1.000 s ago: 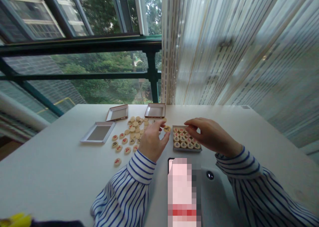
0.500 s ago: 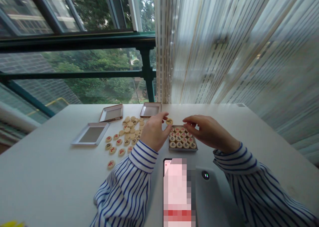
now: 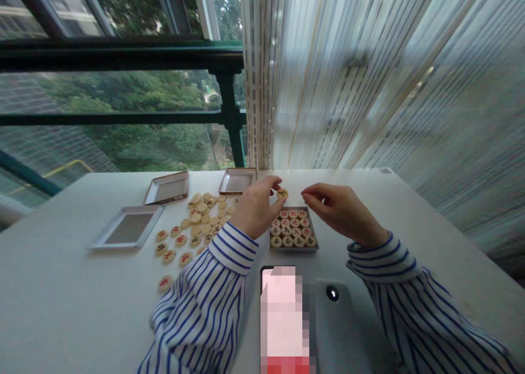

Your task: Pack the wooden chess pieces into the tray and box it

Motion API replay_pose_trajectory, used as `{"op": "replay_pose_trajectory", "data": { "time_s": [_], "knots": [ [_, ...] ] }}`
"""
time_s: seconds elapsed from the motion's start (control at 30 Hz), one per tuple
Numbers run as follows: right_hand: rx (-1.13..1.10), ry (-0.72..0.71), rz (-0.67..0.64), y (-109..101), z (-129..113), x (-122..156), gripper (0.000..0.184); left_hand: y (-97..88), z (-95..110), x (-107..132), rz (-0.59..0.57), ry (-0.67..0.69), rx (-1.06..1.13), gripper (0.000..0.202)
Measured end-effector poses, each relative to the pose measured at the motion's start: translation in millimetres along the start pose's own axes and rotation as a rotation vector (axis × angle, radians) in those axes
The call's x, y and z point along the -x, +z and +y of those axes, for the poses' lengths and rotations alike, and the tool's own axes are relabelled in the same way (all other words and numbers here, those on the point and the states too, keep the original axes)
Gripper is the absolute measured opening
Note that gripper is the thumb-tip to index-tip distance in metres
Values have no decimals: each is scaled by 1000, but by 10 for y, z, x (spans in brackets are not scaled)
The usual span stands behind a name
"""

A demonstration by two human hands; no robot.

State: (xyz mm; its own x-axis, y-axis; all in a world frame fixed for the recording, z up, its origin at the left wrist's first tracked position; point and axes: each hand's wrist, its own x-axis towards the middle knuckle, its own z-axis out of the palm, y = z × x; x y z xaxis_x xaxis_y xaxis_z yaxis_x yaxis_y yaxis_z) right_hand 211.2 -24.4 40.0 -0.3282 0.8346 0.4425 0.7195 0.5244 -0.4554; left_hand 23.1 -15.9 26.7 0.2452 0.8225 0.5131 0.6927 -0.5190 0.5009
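My left hand (image 3: pixel 256 207) pinches a round wooden Chinese chess piece (image 3: pixel 282 194) with a black character, raised above the far left corner of a shallow box (image 3: pixel 294 249). Rows of pieces (image 3: pixel 293 231), red- and black-lettered, lie face up in that box. At its far right side hovers my right hand (image 3: pixel 346 210), thumb and forefinger drawn together, with no piece visible between them. Loose pieces (image 3: pixel 197 219) are scattered to the left of my left hand, some with blank faces up; my left hand and sleeve hide part of them.
Two shallow trays (image 3: pixel 167 189) (image 3: pixel 127 226) stand on the left of the white table (image 3: pixel 82 303), and a third tray (image 3: pixel 238 181) is at the back. A phone (image 3: pixel 285 314) and a grey device (image 3: pixel 340 319) with a small round display lie in front of me.
The whole view has shifted, so the table items appear further left. My right hand sits further off the box, uncovering its far right piece, and its fingertips have come together. My left hand keeps its piece.
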Motion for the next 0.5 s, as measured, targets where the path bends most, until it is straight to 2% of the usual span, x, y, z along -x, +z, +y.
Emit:
{"op": "replay_pose_trajectory", "data": {
  "time_s": [0.27, 0.5],
  "knots": [
    [-101, 99, -58, 83, 112, -28, 19, 91, -31, 6, -58, 73, 40, 31],
    [-346, 177, -141, 211, 188, -41, 23, 98, -42, 6, -82, 88, 95, 34]
  ]
}}
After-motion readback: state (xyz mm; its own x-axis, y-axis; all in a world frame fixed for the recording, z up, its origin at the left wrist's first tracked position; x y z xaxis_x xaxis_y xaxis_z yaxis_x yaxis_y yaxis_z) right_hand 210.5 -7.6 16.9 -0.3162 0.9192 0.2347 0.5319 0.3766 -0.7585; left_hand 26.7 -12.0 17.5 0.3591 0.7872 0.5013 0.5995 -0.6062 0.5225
